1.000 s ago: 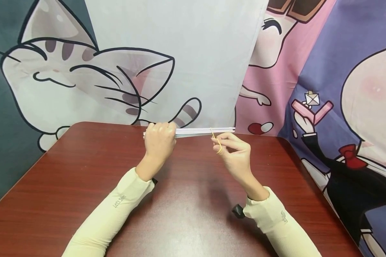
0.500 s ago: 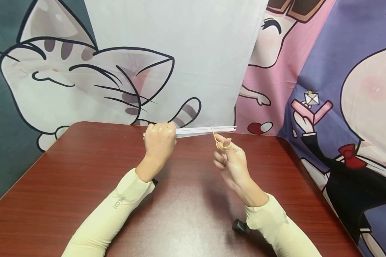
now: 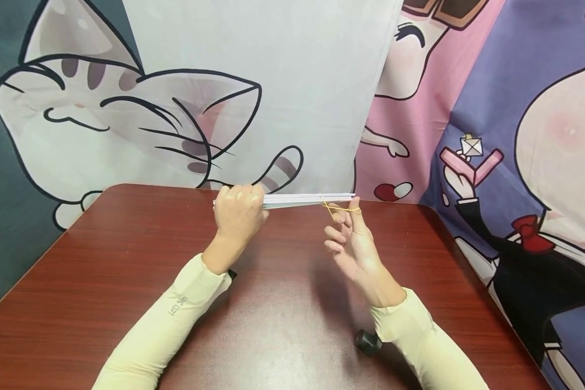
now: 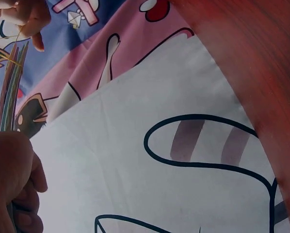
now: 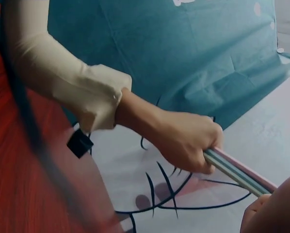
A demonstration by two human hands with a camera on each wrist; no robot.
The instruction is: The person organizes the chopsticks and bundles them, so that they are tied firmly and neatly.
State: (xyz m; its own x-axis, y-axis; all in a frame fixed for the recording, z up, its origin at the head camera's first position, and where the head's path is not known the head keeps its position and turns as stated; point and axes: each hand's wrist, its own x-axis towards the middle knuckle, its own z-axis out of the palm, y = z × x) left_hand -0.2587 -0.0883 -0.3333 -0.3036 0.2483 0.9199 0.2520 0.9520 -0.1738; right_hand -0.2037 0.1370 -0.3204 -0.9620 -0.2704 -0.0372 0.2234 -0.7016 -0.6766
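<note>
A person's left hand (image 3: 240, 212) clenches a bundle of slender pastel sticks (image 3: 292, 201) above the wood-grain surface (image 3: 283, 319), its grip closed firmly around one end, while the right hand (image 3: 355, 246), fingers half curled and thumb raised, holds a yellow rubber band (image 3: 343, 209) stretched across thumb and finger. The band crosses itself beside the sticks and loops around them near their free tips. The likeliest mishap is a snap-back: the taut strand runs over the upright thumb and could slip off if that thumb tilts or relaxes. With the loop so close to the tips, a pull toward them could drag it off the sticks altogether. A slackened left grip could let the sticks slide or fan apart, and overstretching could break the band, whose condition cannot be judged here.
</note>
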